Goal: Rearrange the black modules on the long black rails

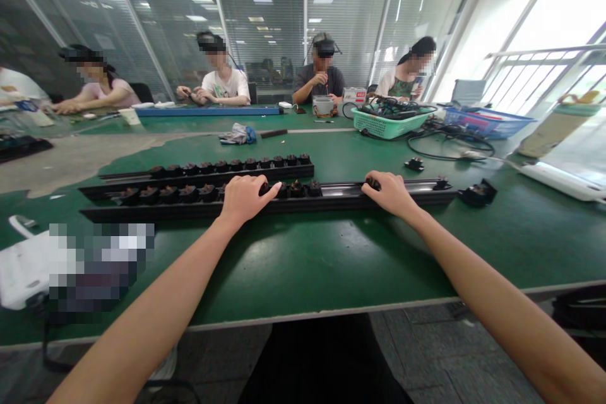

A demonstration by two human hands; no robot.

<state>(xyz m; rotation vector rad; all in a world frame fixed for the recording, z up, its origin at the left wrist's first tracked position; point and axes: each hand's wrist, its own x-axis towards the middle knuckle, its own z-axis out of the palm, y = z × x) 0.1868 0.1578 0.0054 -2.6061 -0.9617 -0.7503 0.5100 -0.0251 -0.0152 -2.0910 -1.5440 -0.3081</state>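
A long black rail point(341, 203), channel-shaped, lies across the green table in front of me. Several black socket-like modules point(296, 188) sit in its left part, and one small module point(442, 182) is at its right end. My left hand point(243, 196) is closed over the rail's middle, fingers curled behind and thumb along the near side; its fingertips are partly hidden. Around a black module point(373, 184) in the bare stretch of channel, my right hand point(389, 193) is closed. Behind lies a second black rail point(284, 172) carrying a row of similar modules.
Two loose black pieces, a small one point(414, 165) and a larger one point(478, 193), lie at the right. Farther back are a green basket point(392, 124) of cables, a blue basket point(492, 123) and a crumpled cloth point(237, 134). Several people sit across the table.
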